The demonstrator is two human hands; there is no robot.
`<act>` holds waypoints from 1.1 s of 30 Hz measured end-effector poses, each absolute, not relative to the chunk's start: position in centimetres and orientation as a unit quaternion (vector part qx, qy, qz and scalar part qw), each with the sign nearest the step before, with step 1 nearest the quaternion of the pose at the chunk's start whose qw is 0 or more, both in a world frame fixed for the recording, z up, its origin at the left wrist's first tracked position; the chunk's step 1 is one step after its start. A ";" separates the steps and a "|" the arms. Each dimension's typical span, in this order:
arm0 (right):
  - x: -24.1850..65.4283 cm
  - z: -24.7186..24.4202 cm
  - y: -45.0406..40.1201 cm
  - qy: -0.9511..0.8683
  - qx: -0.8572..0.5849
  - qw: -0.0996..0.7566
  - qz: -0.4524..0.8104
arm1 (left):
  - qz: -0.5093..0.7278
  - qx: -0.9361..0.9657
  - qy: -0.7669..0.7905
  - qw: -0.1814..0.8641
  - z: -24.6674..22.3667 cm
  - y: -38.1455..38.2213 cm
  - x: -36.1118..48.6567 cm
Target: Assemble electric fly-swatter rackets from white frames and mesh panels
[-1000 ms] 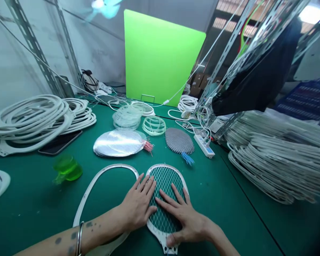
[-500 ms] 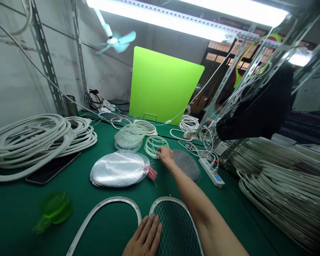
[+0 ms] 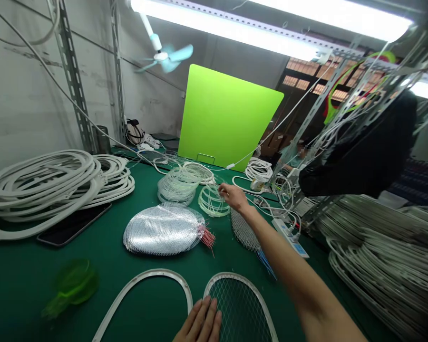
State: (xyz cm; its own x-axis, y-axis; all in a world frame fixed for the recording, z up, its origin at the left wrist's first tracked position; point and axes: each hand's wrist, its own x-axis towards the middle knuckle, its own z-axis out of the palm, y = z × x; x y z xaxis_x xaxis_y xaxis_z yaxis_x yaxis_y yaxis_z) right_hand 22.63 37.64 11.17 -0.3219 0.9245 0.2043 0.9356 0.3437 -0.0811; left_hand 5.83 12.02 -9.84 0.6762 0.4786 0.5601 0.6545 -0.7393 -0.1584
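Note:
My right hand point(image 3: 233, 195) reaches far across the green table, its fingers pinched at the upper right edge of a small stack of thin pale green rings point(image 3: 209, 209). A thin strand seems to run to the fingertips, though it is faint. My left hand point(image 3: 201, 323) lies flat with fingers stretched, touching the edge of a white rounded frame point(image 3: 251, 284) that has diamond metal mesh inside. Beside it on the left is another white rounded frame point(image 3: 157, 272), with the green tabletop showing through. Both frames run out of the bottom of the view.
A silver mesh stack point(image 3: 164, 230) with red wires point(image 3: 208, 237) lies mid-table. Grey mesh point(image 3: 244, 230) and blue wires point(image 3: 267, 265) are partly behind my right arm. White frames point(image 3: 57, 175), a phone point(image 3: 74, 225), a blurred green object point(image 3: 74, 282) and a power strip point(image 3: 288, 232) surround them.
My right hand has risen slightly and moved away from me along the ring stack's edge. The whole view has shifted a little. My left hand still lies on the meshed frame.

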 end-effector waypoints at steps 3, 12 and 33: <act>23.5 13.0 32.1 -0.841 -0.519 0.154 -0.015 | -0.171 -0.937 -0.302 0.043 -7.6 11.8 5.3; 27.2 6.2 5.7 -0.866 -0.447 0.222 0.040 | -0.147 -0.912 -0.349 -0.157 -0.3 11.8 5.0; 26.7 0.1 2.7 -0.851 -0.460 0.252 0.033 | -0.173 -0.776 -0.550 -0.254 2.3 20.0 11.0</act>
State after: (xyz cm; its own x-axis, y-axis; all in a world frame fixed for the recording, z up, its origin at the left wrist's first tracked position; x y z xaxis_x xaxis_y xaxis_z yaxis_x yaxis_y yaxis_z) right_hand 26.71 2.69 0.08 -0.4500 0.7990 0.3988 0.7658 0.5750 -0.2879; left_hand 11.02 19.99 2.26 0.3343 0.9424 -0.0114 0.7664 -0.2648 0.5852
